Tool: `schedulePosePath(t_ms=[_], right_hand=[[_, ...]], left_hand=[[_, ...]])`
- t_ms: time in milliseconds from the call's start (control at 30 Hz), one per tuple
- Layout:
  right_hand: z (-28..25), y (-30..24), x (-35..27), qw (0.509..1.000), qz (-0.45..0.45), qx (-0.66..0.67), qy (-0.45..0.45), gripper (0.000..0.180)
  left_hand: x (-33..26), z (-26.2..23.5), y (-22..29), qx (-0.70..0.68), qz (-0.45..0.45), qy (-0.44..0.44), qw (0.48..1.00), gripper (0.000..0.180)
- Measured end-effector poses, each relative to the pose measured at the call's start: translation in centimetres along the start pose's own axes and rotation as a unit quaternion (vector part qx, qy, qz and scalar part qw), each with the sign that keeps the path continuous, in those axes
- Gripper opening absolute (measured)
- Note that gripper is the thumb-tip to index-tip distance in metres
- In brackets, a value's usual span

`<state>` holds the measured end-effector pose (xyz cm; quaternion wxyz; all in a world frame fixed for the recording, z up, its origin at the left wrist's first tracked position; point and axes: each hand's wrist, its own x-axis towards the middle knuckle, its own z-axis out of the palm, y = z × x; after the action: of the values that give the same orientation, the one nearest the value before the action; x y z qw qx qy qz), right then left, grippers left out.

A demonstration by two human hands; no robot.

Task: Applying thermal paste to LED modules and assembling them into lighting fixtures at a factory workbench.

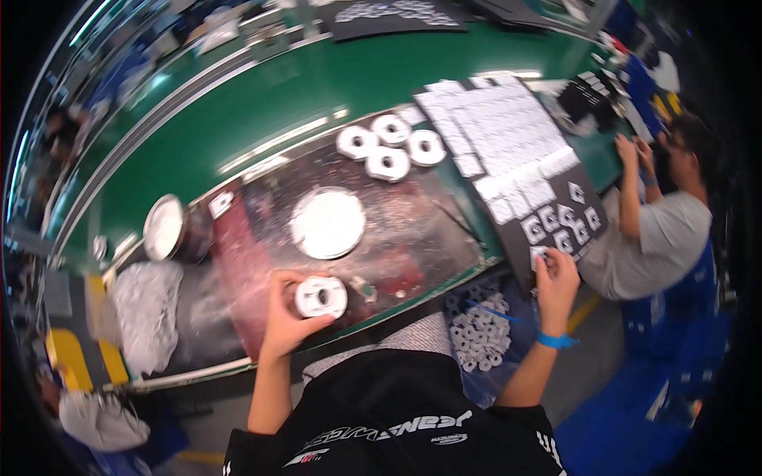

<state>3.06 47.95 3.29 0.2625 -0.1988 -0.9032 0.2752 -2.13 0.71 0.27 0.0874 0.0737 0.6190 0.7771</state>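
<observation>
My left hand curls its thumb and fingers around a white round part with a dark centre hole, just above the near edge of the worn work board. On the right, my right hand reaches over a black sheet, its thumb and fingertips pinched at a small white square piece with a dark centre. Several similar square pieces lie by it on the sheet. A round white disc rests on the board beyond my left hand.
Several white ring parts sit together at the board's far side. White sheets of pieces cover the far half of the black sheet. A tub and a crumpled plastic bag stand left. A co-worker is at right. Below is a bag of white parts.
</observation>
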Motion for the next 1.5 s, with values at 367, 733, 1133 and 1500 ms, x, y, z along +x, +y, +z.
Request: schedulePosePath(t_ms=[367,733,1133,1500], right_hand=[[7.9,-10.9,-7.1,0.78,0.162,0.515,-0.316,0.032],[12.4,-14.7,-7.6,0.619,0.22,0.636,-0.405,0.031],[11.1,-19.3,-7.3,0.89,-0.166,0.317,-0.283,0.032],[12.1,-18.0,-6.4,0.9,-0.232,0.197,-0.313,0.029]], left_hand=[[-0.4,-0.1,3.2,0.459,0.065,0.008,0.886,0.06],[2.6,1.5,4.0,0.473,0.149,-0.147,0.856,0.039],[0.6,2.1,1.8,0.518,0.14,-0.022,0.844,0.071],[0.5,0.8,1.4,0.469,0.119,-0.017,0.875,0.081]])
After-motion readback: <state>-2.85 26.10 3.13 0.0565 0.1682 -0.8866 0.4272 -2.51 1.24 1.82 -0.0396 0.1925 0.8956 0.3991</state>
